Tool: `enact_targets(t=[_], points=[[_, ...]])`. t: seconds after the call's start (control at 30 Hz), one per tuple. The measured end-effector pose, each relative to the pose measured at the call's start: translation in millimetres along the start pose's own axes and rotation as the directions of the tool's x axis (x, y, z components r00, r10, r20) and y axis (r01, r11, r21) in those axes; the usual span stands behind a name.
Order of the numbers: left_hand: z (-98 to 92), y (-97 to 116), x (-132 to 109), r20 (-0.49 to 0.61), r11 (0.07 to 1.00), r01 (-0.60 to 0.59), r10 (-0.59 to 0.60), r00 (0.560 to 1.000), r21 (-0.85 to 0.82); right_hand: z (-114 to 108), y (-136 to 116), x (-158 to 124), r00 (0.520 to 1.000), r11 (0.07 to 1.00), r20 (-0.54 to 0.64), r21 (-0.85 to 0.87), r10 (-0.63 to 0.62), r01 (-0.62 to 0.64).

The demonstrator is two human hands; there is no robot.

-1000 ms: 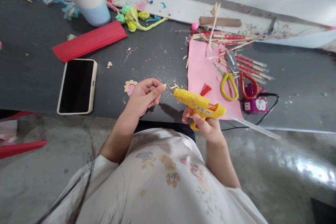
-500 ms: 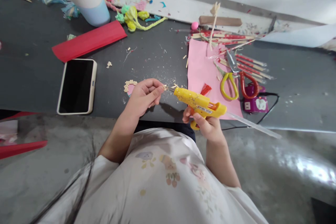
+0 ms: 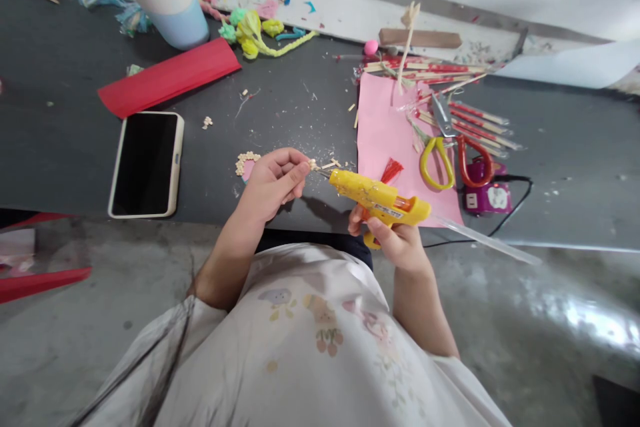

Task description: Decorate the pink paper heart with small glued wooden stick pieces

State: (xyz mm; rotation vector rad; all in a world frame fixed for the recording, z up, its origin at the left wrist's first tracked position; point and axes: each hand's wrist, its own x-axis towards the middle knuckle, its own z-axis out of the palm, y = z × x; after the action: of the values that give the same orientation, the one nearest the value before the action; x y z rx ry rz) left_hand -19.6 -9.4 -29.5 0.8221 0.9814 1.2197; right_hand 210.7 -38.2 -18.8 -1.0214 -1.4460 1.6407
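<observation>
My right hand [image 3: 390, 233] is wrapped round the handle of a yellow hot glue gun [image 3: 373, 195], its nozzle pointing left. A clear glue stick [image 3: 493, 239] sticks out of the gun's back end. My left hand [image 3: 277, 181] pinches a tiny pale wooden piece [image 3: 313, 165] between thumb and finger, right at the nozzle tip; its exact shape is too small to tell. Partly behind the left hand lies a pink piece edged with small pale bits [image 3: 247, 164]. Short stick offcuts [image 3: 331, 164] and crumbs are scattered beyond the nozzle.
A phone [image 3: 147, 165] and red sheet [image 3: 170, 78] lie left, near a white-and-blue tumbler [image 3: 175, 17]. On the right, scissors [image 3: 437, 163] rest on pink paper [image 3: 375, 117] beside wrapped sticks [image 3: 480, 121]. A purple plug adapter [image 3: 486, 199] has a black cord running near the table edge.
Both hands stay almost still. The glue gun has shifted very slightly left, and the small wooden piece remains at its nozzle.
</observation>
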Motion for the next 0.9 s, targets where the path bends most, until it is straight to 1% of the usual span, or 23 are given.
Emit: enact_targets(t=[0.2, 0.3, 0.37, 0.4, 0.43, 0.47, 0.5, 0.57, 0.6, 0.63, 0.7, 0.73, 0.8, 0.87, 0.9], points=[[1.4, 1, 0, -0.014, 1.0, 0.004, -0.004, 1.0, 0.017, 2, -1, -2, 0.999, 1.0, -0.041, -0.005, -0.001, 0.0], [1.9, 1, 0, -0.035, 1.0, 0.008, -0.008, 0.999, 0.012, -3, -1, -3, 0.998, 0.998, -0.058, -0.055, -0.029, 0.026], [2.2, 1, 1, -0.058, 1.0, 0.006, -0.006, 0.998, 0.004, -10, -3, -2, 0.996, 0.983, -0.057, -0.175, -0.067, 0.056], [2.3, 1, 1, -0.071, 1.0, 0.006, -0.006, 0.997, 0.0, -15, -4, -2, 0.994, 0.96, -0.056, -0.269, -0.098, 0.079], [2.4, 1, 1, -0.086, 1.0, 0.003, -0.004, 0.996, -0.003, -21, -6, -1, 0.99, 0.918, -0.058, -0.386, -0.127, 0.095], [2.6, 2, 1, -0.102, 1.0, 0.0, 0.0, 0.995, -0.007, -27, -8, 0, 0.985, 0.848, -0.062, -0.519, -0.16, 0.105], [2.8, 2, 1, -0.12, 1.0, -0.007, 0.006, 0.993, -0.01, -34, -10, 1, 0.976, 0.75, -0.082, -0.654, -0.202, 0.101], [3.3, 2, 2, -0.158, 0.999, -0.03, 0.027, 0.987, -0.017, -48, -15, 5, 0.96, 0.483, -0.085, -0.874, -0.268, 0.057], [3.5, 2, 2, -0.174, 0.999, -0.044, 0.04, 0.984, -0.022, -55, -17, 7, 0.954, 0.345, -0.048, -0.937, -0.296, 0.06], [3.7, 3, 2, -0.185, 0.998, -0.058, 0.052, 0.981, -0.027, -61, -19, 9, 0.956, 0.216, -0.006, -0.975, -0.295, 0.06], [3.8, 3, 2, -0.198, 0.996, -0.078, 0.069, 0.978, -0.04, -72, -21, 15, 0.965, 0.009, 0.015, -1.0, -0.263, 0.018], [3.8, 2, 2, -0.2, 0.995, -0.086, 0.075, 0.977, -0.048, -76, -22, 18, 0.969, -0.068, 0.004, -0.998, -0.248, -0.013], [3.5, 2, 3, -0.203, 0.993, -0.104, 0.09, 0.975, -0.062, -81, -23, 24, 0.975, -0.179, -0.037, -0.981, -0.217, -0.077], [3.1, 1, 4, -0.214, 0.989, -0.131, 0.113, 0.97, -0.073, -86, -23, 30, 0.981, -0.237, -0.084, -0.963, -0.175, -0.124], [2.9, 0, 4, -0.223, 0.986, -0.145, 0.125, 0.967, -0.076, -87, -24, 33, 0.983, -0.246, -0.101, -0.96, -0.151, -0.137]])
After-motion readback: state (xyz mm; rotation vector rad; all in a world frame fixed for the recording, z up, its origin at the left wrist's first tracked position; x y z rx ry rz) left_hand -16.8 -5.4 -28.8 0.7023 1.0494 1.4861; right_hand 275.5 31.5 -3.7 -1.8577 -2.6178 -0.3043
